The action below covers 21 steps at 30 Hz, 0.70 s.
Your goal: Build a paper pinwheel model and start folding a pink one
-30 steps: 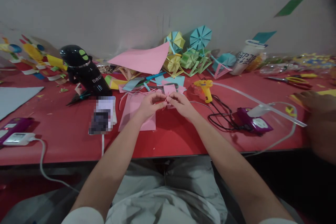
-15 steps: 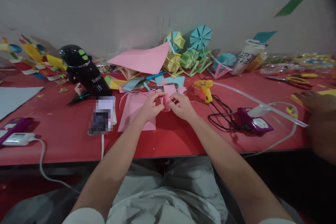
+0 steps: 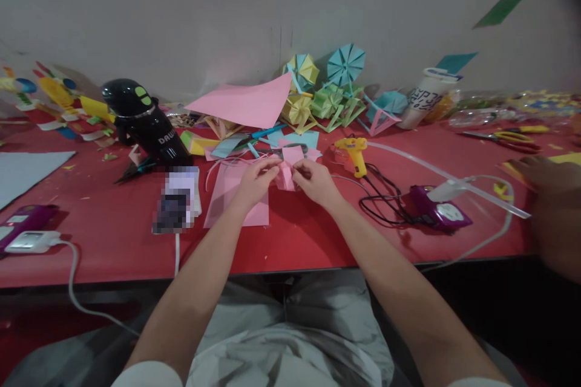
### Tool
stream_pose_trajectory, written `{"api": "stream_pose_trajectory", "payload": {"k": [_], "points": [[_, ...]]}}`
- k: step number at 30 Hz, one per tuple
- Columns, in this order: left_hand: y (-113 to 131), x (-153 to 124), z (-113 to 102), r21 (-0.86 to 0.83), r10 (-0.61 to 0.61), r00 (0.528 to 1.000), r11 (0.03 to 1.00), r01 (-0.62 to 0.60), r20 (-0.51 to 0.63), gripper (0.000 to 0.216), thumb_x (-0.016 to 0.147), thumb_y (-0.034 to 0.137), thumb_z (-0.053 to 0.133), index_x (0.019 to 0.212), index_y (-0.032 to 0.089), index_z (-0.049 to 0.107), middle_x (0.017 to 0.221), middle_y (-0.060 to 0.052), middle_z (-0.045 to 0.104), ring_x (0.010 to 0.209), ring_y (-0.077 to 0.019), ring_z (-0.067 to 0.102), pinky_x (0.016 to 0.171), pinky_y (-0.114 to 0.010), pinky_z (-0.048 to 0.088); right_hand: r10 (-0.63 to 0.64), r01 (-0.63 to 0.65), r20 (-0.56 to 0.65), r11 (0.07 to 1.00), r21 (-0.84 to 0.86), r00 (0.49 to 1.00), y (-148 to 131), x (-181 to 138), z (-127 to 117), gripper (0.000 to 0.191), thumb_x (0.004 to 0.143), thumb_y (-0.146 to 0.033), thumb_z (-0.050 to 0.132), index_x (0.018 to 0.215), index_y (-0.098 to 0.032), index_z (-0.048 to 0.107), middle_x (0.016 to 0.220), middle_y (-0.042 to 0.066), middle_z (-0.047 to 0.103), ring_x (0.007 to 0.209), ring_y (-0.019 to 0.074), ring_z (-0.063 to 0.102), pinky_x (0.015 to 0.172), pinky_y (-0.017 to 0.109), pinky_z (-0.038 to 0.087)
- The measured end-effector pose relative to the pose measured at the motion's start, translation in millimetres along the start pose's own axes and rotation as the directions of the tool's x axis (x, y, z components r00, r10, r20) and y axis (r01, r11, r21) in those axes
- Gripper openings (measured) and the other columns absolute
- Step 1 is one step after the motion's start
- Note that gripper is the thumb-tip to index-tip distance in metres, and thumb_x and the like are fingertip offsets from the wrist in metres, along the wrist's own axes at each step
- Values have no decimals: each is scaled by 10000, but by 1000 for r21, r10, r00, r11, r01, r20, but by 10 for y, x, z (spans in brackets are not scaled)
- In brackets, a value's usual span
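My left hand and my right hand meet over the red table, both pinching a small folded pink paper piece held between their fingertips. Under my left hand lies a flat pink paper sheet. Pink paper strips and blue scraps lie just beyond the hands. A yellow glue gun stands to the right of my right hand.
A black bottle and a blurred phone sit to the left. Folded paper flowers and a large pink sheet lie by the wall. A purple power strip with cables, scissors and another person's hand are on the right.
The pink piece between my fingers has been turned and refolded: thin at first, bunched up half a second ago, flatter now. Both hands stayed in place.
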State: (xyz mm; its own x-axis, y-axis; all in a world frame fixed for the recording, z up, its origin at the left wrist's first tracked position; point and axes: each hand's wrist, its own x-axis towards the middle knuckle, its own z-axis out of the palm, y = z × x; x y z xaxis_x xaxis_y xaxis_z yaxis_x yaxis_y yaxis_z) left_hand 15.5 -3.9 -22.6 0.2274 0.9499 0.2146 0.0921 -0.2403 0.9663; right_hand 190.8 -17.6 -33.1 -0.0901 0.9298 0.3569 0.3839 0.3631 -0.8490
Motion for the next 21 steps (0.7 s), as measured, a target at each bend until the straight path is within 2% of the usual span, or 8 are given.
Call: {"api": "stream_pose_trajectory", "payload": {"k": [5,10,13,16,21], "points": [[-17,7,-24,-204,-182,983,962,183,21,237,771,394,674,817,162,685,863,-59,692,803,-183,665,772,-383,575,-23,20,53,999,50,998,10,3,-23,151,699,-217,560,833,-186,622,789,29,671,676,149,596,656,285,487],[46,-19,-66,-180,-245,968,951,250,48,234,732,373,718,671,159,645,707,-24,644,695,-143,626,708,-320,563,-105,112,135,993,-41,985,-19,4,-68,155,785,-230,529,788,-183,676,763,25,684,698,151,589,690,287,472],[85,-36,-89,-141,-284,953,944,298,108,175,696,304,741,766,154,684,725,-25,645,675,-128,610,645,-274,533,-98,103,156,995,-20,983,-37,2,-81,200,828,-305,552,796,-185,708,781,36,707,709,161,604,701,298,477],[110,-44,-107,-144,-335,923,920,363,188,230,659,269,772,843,147,708,734,-28,639,651,-114,597,610,-258,515,-83,80,175,996,25,981,-48,-5,-97,193,825,-318,579,803,-193,726,809,45,728,730,176,627,709,318,490],[126,-47,-140,-135,-315,917,926,354,244,263,621,319,821,798,145,733,711,-40,638,651,-121,597,595,-266,522,-64,56,180,997,50,982,-63,-12,-127,190,808,-356,629,817,-201,739,817,50,738,747,189,642,712,333,499]]}}
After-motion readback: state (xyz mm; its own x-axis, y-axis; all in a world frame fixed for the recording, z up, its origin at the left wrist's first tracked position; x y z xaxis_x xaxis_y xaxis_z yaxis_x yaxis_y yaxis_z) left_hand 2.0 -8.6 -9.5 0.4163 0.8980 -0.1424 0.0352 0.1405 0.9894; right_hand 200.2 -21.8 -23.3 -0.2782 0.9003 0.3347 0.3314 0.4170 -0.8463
